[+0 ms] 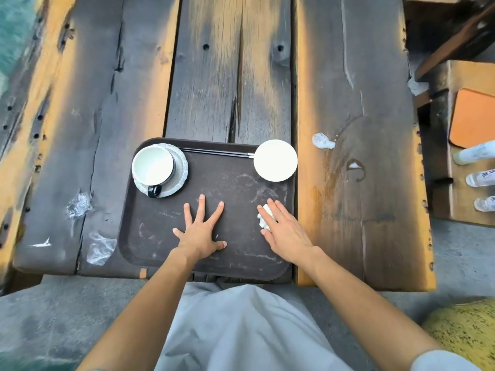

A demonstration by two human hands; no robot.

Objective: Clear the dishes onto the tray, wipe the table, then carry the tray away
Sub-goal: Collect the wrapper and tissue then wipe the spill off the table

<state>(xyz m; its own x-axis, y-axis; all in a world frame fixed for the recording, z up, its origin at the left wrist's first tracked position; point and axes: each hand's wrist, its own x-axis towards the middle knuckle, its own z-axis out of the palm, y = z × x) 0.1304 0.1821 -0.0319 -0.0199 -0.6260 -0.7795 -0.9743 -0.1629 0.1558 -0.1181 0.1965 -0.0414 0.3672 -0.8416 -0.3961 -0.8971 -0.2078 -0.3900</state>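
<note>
Dishes look cleared: white cup w/ black handle (pixel 153 168) on its scalloped saucer (pixel 179 167) sits far left on the dark brown plastic tray (pixel 150 236), black chopsticks (pixel 214 152) along the far edge, round white bowl (pixel 275 160) far right. Left hand (pixel 201 231) is spread flat on the tray, holding nothing. Right hand (pixel 284 228) lies flat over a crumpled white tissue (pixel 265 218). Weathered plank table (pixel 348 76) has a foam blob (pixel 322 141) to the right, so wiping prob. unfinished; carrying is left.
</note>
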